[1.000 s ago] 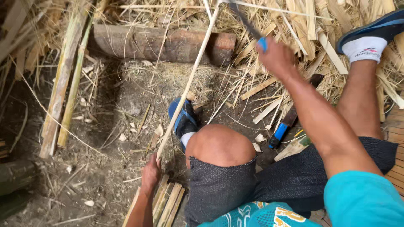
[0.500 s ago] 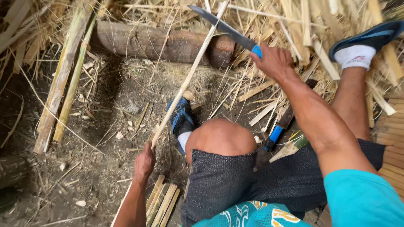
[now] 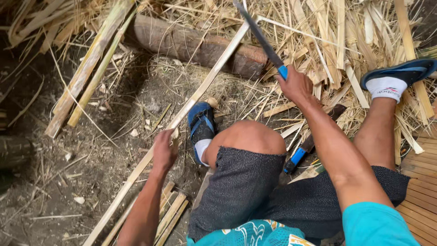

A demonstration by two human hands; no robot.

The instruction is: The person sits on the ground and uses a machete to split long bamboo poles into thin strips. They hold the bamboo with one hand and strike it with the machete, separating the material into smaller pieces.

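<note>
L hand (image 3: pixel 164 150) clenching bamboo strip (image 3: pixel 205 86) near its mid; long axis running near-left to far-right. R hand (image 3: pixel 295 84) gripping knife (image 3: pixel 259 36), blade crossing strip's far end.

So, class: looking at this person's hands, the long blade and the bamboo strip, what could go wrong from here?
1. The left hand grips the bamboo strip that the blade in the right hand meets; a slip along it might reach the fingers.
2. The bare knee and the foot in a blue sandal sit close below.
</note>
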